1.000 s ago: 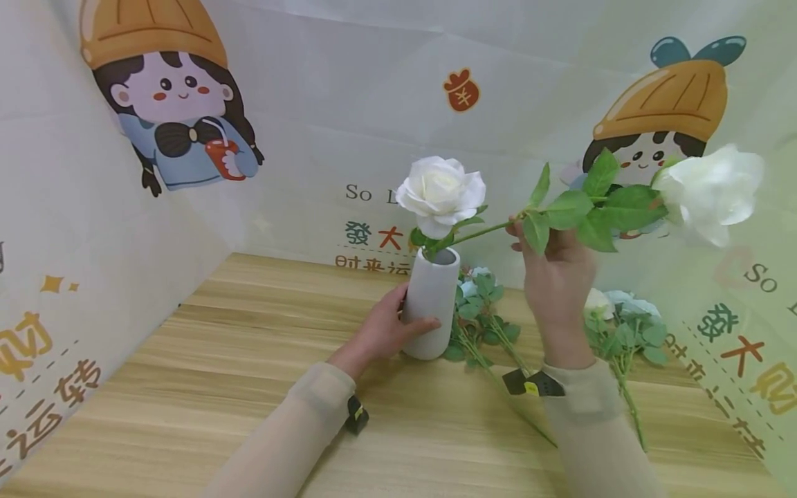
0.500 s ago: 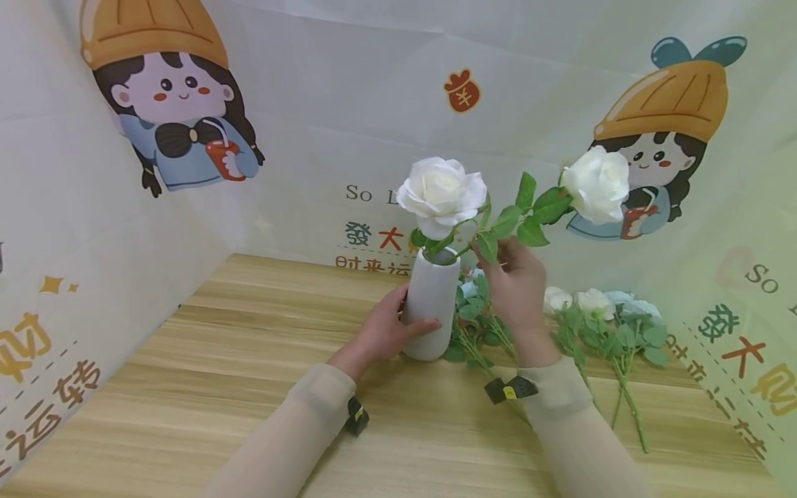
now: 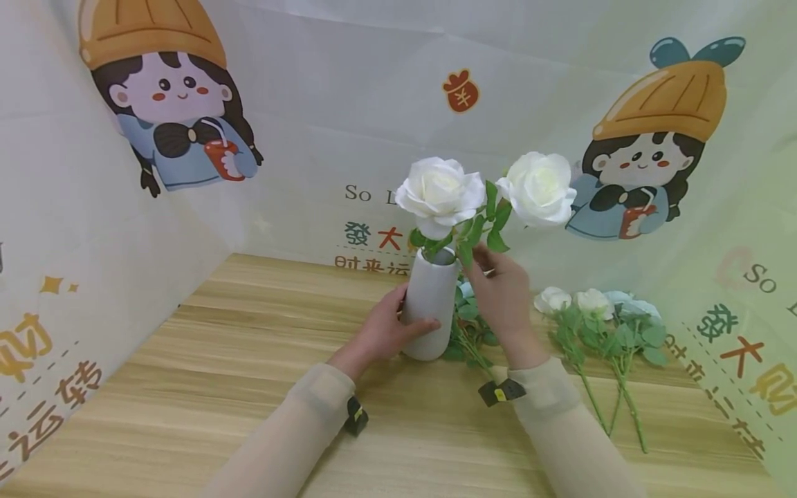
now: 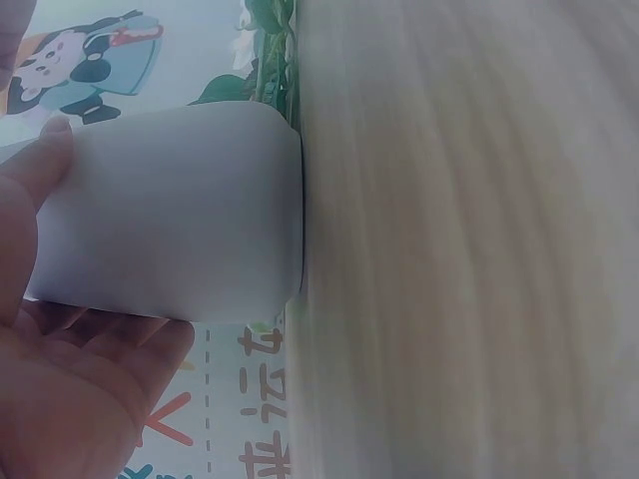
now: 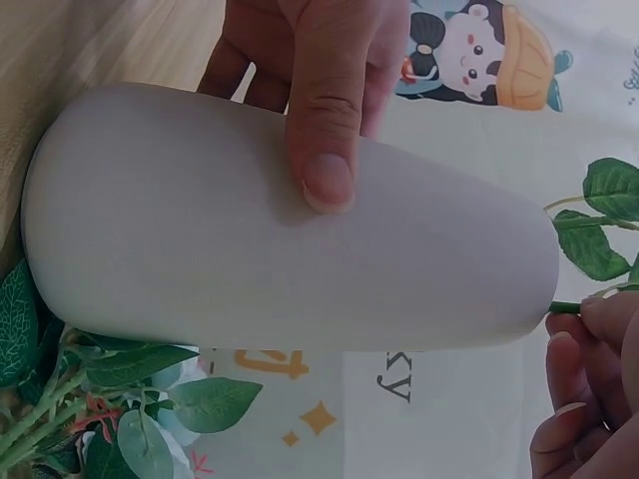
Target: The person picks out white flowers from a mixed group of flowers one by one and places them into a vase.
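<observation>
the left hand point(image 3: 380, 330) was wrapped round the white vase point(image 3: 429, 315), thumb across its front. the vase stood upright on the wooden tabletop point(image 3: 249, 346), long axis vertical, mouth up. from that mouth rose the first white rose point(image 3: 438, 194), its bloom facing forward and up. just right of it, the second white rose point(image 3: 540, 188) slanted, bloom up and to the right, stem running down and left to the vase's rim. the right hand point(image 3: 503, 294) pinched that stem between thumb and fingers, close to the rim. beside the vase lay leafy stems point(image 3: 463, 335); farther right, pale flowers point(image 3: 594, 304) lay with heads away from the person.

the left wrist view showed the vase's base meeting the tabletop. the right wrist view showed the pinched green stem at the rim, which leaves and fingers hid from the head view; only the head view showed both blooms.
</observation>
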Demonstrator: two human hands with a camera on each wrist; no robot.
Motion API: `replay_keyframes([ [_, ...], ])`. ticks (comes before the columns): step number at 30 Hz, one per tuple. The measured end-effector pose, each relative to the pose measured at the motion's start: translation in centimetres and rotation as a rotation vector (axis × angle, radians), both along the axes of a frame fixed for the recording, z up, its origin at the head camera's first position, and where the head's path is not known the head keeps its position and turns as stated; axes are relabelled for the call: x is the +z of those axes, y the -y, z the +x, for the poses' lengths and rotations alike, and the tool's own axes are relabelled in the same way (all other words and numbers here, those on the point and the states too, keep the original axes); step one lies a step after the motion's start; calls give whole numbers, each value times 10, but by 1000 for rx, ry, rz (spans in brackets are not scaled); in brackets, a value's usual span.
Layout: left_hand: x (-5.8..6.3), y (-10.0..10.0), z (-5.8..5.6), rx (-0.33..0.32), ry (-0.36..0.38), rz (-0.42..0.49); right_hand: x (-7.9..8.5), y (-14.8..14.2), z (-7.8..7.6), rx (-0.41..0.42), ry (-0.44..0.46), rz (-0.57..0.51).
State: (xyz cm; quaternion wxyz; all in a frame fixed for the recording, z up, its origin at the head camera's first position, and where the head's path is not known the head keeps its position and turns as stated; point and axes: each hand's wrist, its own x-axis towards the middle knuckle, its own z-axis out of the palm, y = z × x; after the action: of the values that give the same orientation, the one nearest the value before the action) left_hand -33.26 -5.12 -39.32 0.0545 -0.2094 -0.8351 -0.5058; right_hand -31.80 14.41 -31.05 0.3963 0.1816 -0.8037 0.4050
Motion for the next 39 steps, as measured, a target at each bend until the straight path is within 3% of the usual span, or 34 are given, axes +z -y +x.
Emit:
replay_keyframes([
  [12, -2, 0, 0, 3, -19, 7, 0, 0, 1, 43, 0, 42],
  [18, -2, 1, -1, -3, -22, 9, 0, 0, -1, 54, -44, 67],
  [27, 0, 0, 0, 2, -15, -16, 5, 1, 3, 42, -39, 178],
  [34, -1, 0, 0, 5, -4, -3, 7, 2, 7, 59, 13, 50],
  [39, 0, 0, 2, 6, -1, 5, 4, 3, 6, 54, -29, 70],
])
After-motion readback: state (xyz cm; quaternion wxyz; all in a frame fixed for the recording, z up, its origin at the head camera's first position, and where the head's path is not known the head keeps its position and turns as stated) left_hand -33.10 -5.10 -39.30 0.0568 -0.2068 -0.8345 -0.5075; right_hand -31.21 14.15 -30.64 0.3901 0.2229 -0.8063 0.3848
